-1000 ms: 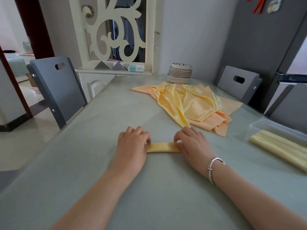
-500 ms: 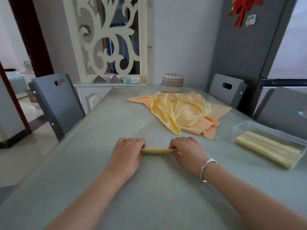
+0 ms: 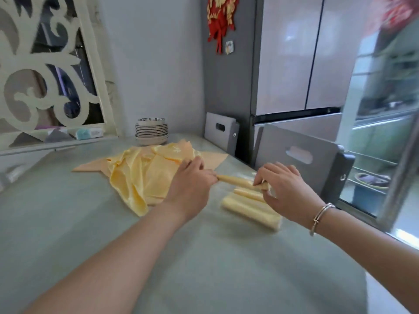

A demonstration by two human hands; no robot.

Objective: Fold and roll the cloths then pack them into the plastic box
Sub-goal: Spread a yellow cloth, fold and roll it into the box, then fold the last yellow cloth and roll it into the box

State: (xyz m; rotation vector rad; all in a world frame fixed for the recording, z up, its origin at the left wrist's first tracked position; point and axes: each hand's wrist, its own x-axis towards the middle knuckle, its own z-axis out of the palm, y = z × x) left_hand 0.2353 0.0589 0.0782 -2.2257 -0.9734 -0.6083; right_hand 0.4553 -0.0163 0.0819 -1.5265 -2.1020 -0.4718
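Head view: slim yellow satin cloth roll (image 3: pixel 240 182), ends pinched by left hand (image 3: pixel 192 184) and right hand (image 3: pixel 283 189), grip narrow, keeping it wound above clear plastic box (image 3: pixel 250 206) at 3 o'clock.

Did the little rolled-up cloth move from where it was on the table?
Yes. The rolled cloth, gripped by the left hand and right hand, went up off the table and rightward, over the plastic box, away from the cloth pile.

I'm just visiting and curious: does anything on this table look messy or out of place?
Only the pile of yellow cloths, lying crumpled rather than folded. Both hands hold a neat rolled cloth over the plastic box.
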